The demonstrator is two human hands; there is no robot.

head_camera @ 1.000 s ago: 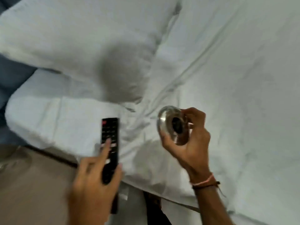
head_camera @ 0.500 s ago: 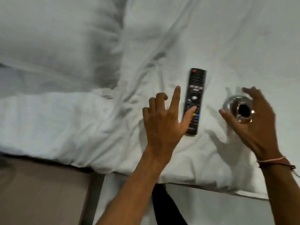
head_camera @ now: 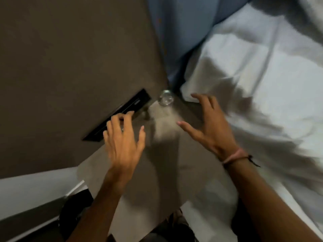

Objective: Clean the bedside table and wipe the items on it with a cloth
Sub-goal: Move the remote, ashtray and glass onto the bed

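The brown bedside table (head_camera: 167, 168) lies below me between the wall and the bed. A clear glass (head_camera: 165, 100) stands at its far corner by the bed. My left hand (head_camera: 123, 137) hovers over the table's left part with fingers spread, fingertips near a black panel (head_camera: 120, 112) on the wall. My right hand (head_camera: 208, 126) hovers over the right part, fingers apart, holding nothing, a short way in front of the glass. No cloth shows in view.
The white bed (head_camera: 262, 95) with rumpled sheets fills the right side. A blue headboard (head_camera: 176, 32) rises behind the glass. The brown wall (head_camera: 70, 49) stands at the left, with a white strip (head_camera: 35, 194) below it.
The view has swung from the bed to the bedside table. The remote and the glass that my hands set down on the sheet are out of view. Both hands now hover empty over the table.
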